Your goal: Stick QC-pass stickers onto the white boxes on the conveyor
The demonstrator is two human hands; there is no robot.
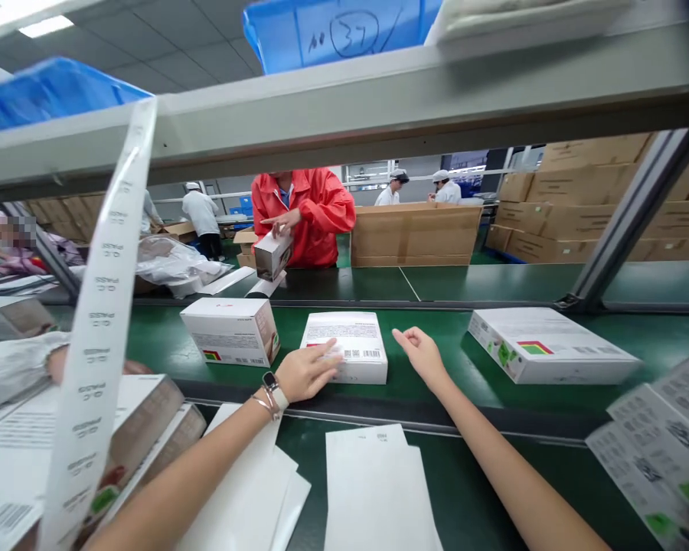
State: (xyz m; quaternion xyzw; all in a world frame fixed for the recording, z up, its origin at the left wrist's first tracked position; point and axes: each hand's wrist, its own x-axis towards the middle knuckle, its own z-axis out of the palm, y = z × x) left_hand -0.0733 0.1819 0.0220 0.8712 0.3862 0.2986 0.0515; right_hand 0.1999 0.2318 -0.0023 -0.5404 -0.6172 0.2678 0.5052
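A white printed box [344, 330] lies flat on the green conveyor belt in front of me. My left hand [308, 373], with a watch and bracelets at its wrist, rests against the box's near left part, fingers stretched out. Just right of that box, apart from it, is my right hand [422, 354]. Its fingers are curled together; anything small between them cannot be made out. To the left stands a taller white box [228, 329]. A wide flat white box [551, 340] lies on the belt at the right.
Sheets of white paper [379, 490] lie on the near ledge. A strip of labels [100, 321] hangs from the overhead shelf [321, 115] at left. Boxes are stacked at lower left. Printed cartons [660, 451] stand at right. Across the belt, a person in red [315, 214] handles a box.
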